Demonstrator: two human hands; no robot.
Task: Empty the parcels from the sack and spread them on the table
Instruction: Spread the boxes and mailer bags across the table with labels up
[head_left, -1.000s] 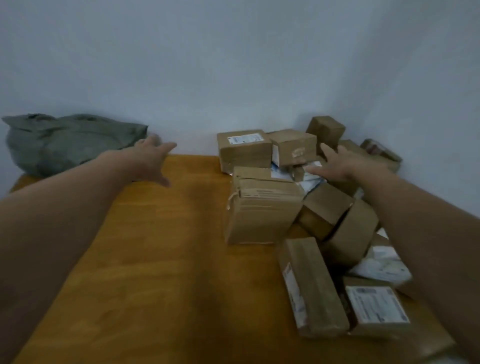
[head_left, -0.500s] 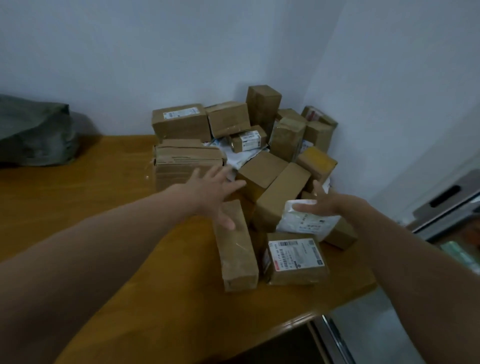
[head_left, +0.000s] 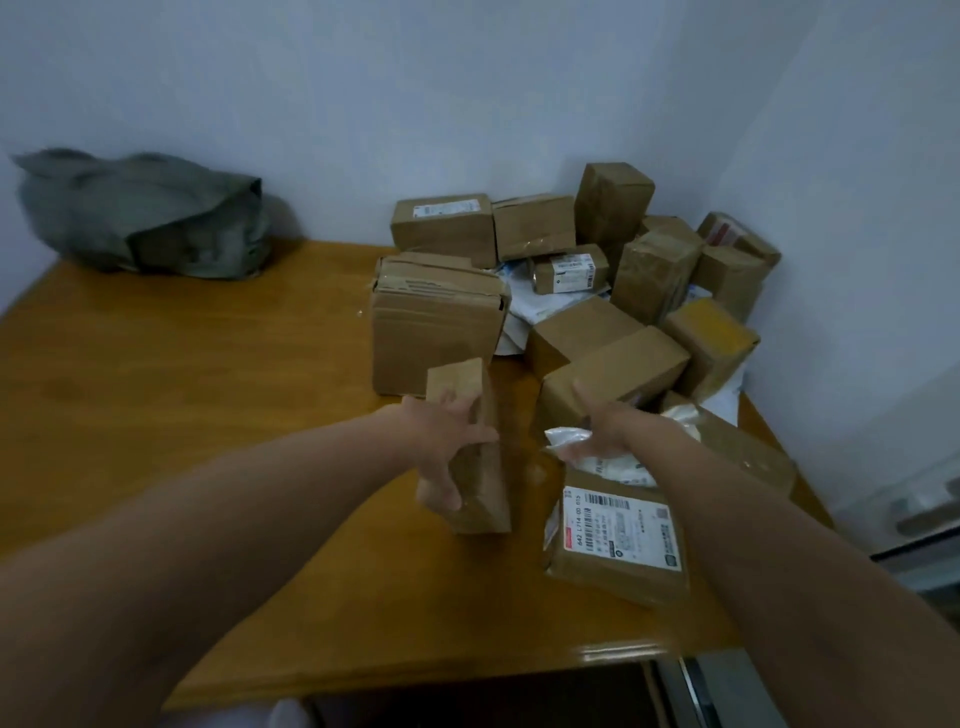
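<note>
Left hand (head_left: 447, 452), well right of the grey sack (head_left: 145, 218) at the far edge of the surface (head_left: 182, 415), grips a long brown parcel (head_left: 460, 382). Right hand (head_left: 602, 431) lies on a white bag parcel (head_left: 623, 467), grip unclear; other parcels (head_left: 597, 291) crowd the corner.

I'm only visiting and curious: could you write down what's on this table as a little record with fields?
Surface: orange-brown wooden table
Sack: grey-green fabric sack, crumpled at the far left by the wall
Pile: heap of brown cardboard parcels, far right corner
Left: left hand grips a long brown cardboard box
Right: right hand touches a white plastic mailer bag; grip unclear
Nearest: flat brown parcel with white barcode label
</note>
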